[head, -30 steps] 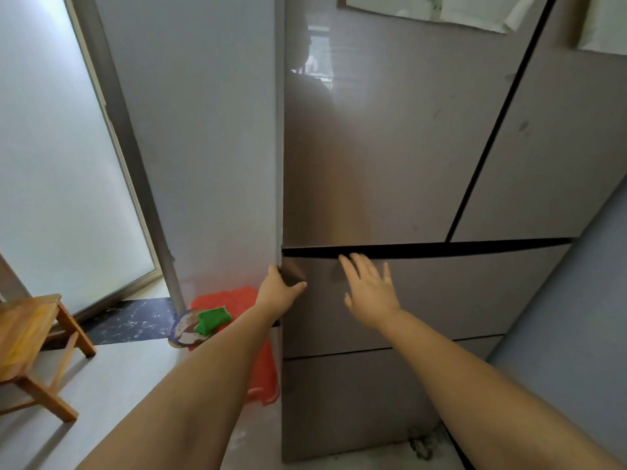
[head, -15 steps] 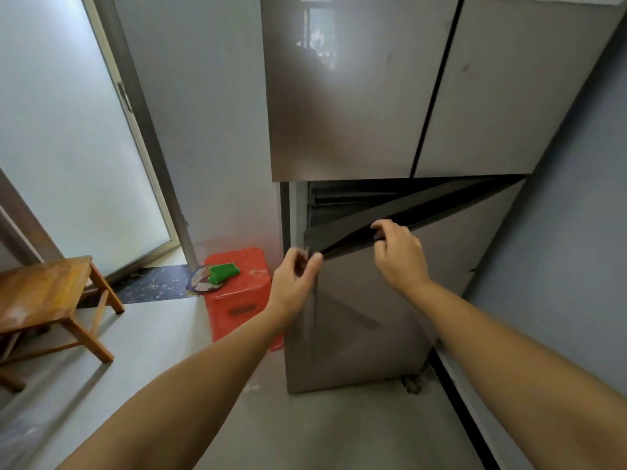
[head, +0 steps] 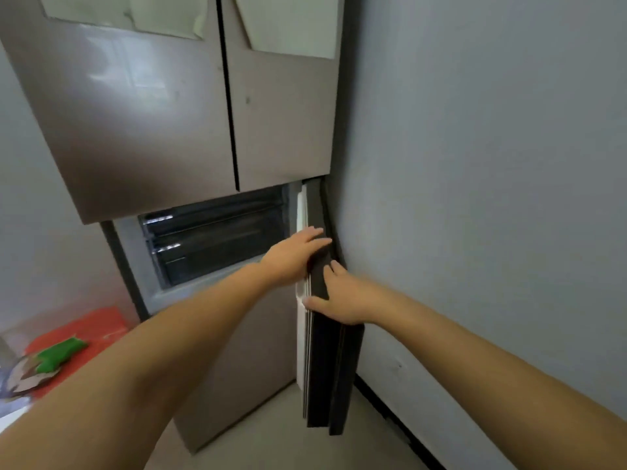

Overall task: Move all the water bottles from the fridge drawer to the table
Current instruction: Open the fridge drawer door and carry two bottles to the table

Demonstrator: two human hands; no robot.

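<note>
- Grey wall (head: 492,164) on the right; brown fridge (head: 152,130) stands in the corner against it, papers stuck on the upper doors.
- Head view: lower fridge door (head: 325,351) swung wide open, edge-on, close beside the wall.
- Opened compartment (head: 217,239): dark drawer fronts visible; no water bottles can be made out inside.
- Left hand (head: 291,256): fingers straight, laid flat on the door's top inner edge.
- Right hand (head: 342,300): fingers spread, palm pressed on the door's outer face, thumb across its edge.
- Both forearms cross the foreground, hiding part of the floor.
- Lower left: red stool (head: 78,330) bearing a green item (head: 59,354), blurred.
</note>
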